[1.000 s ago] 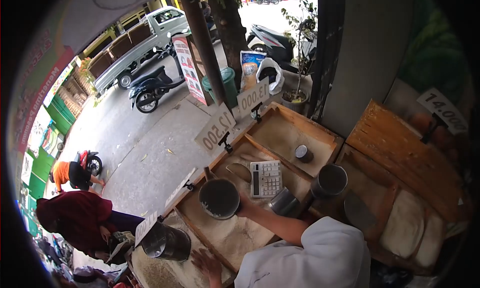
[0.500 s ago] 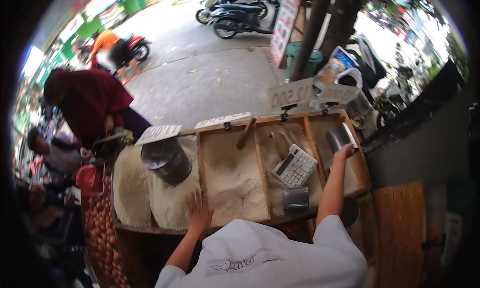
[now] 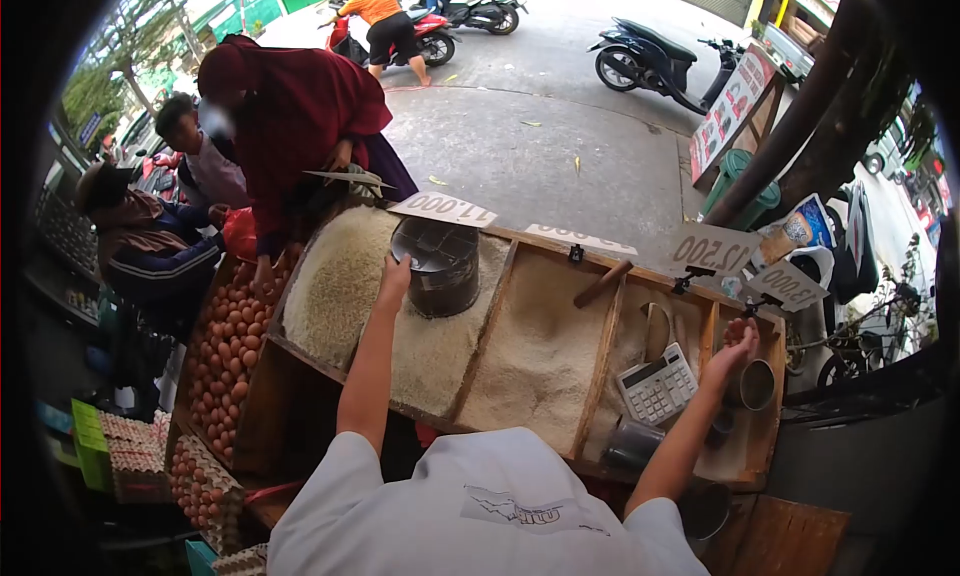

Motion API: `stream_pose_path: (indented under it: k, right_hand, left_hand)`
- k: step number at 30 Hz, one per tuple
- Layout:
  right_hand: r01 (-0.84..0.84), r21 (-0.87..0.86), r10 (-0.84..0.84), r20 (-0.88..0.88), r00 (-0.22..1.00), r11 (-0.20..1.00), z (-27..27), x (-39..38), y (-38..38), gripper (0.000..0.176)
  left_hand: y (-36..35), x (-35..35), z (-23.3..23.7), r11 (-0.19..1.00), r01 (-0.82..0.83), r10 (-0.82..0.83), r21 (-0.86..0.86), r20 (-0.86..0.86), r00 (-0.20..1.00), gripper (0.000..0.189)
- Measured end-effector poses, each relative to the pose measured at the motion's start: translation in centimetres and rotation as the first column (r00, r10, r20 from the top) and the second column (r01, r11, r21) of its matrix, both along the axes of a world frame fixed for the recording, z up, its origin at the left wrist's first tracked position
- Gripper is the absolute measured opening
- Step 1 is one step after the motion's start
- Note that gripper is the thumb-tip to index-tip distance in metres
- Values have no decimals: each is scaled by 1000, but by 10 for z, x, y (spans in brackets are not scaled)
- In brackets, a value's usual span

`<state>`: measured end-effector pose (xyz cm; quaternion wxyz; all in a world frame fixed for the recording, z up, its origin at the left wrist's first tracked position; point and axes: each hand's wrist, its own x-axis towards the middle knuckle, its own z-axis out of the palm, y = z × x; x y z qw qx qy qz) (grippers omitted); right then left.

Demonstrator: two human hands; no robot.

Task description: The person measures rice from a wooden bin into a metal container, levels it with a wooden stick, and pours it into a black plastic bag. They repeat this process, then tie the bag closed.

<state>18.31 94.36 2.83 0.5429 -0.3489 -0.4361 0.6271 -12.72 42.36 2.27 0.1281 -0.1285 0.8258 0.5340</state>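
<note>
The pail (image 3: 446, 284) stands roughly upright in the rice (image 3: 428, 360), its mouth up and its long axis rising from the grain. It lies ahead of the person and to the left, just beyond the 11.000 bin's near half, with the sign (image 3: 442, 207) close behind its rim. The left hand (image 3: 395, 276) is much the nearer: it touches the pail at the near left of the rim, though how firmly the fingers close there cannot be told. The right hand (image 3: 737, 346) is well apart, out over the far right bin, its fingers loosely spread and partly curled, with nothing seen in them. The can (image 3: 757, 384) is just beside it. Between the hands, nearer the right, lies the calculator (image 3: 657, 384).
</note>
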Motion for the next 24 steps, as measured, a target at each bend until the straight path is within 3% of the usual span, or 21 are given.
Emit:
stream_pose_path:
  k: [1,2,4,6,9,12,13,14,16,17,18,20,22,24]
  right_hand:
    - [-125,-32,123,-65,990,992,1,-17,-26,22]
    - [-261,-37,253,-142,957,965,0,-35,-57,21]
    - [-451,-71,447,-65,892,889,-1,-68,-120,21]
    - [-664,-138,668,-21,744,735,-14,-94,-175,22]
    - [-887,-232,914,18,406,399,-38,-137,-239,32]
    - [-913,-325,969,58,241,247,-56,-192,-285,45]
    - [-922,-334,979,121,166,197,-63,-211,-294,60]
    - [-928,-333,983,126,131,166,-62,-223,-306,60]
    - [-820,-496,956,207,206,284,-57,-247,-329,67]
    - [-854,-496,986,120,114,159,-42,-249,-337,69]
    - [-856,-497,987,130,90,143,-45,-253,-344,69]
    - [-846,-503,983,49,175,176,-52,-260,-349,65]
    - [-845,-507,985,60,163,170,-45,-256,-346,60]
    - [-899,-410,977,-76,200,152,-32,-244,-344,55]
  left_hand:
    - [4,5,11,999,-29,31,-16,164,986,54]
    - [7,8,13,999,-50,51,-13,151,987,54]
    - [7,14,18,969,-146,79,197,314,946,54]
    - [-2,13,-18,954,-123,84,273,148,985,55]
    - [-1,32,-12,953,-203,196,224,54,979,53]
    - [-4,48,8,961,-209,206,178,35,978,56]
    - [-7,42,-15,983,-173,177,67,-68,982,56]
    - [-10,33,-37,989,-140,130,-54,-159,979,56]
    - [-9,42,-18,991,-129,122,-43,-138,983,57]
    - [-7,47,-5,996,-86,81,-37,-119,990,57]
    - [-5,50,0,994,-109,105,-28,-116,988,57]
    - [2,59,4,992,-99,86,-76,-162,983,57]
    - [6,70,8,991,-119,103,-58,-229,968,58]
    - [8,84,14,990,-131,111,-51,-285,952,58]
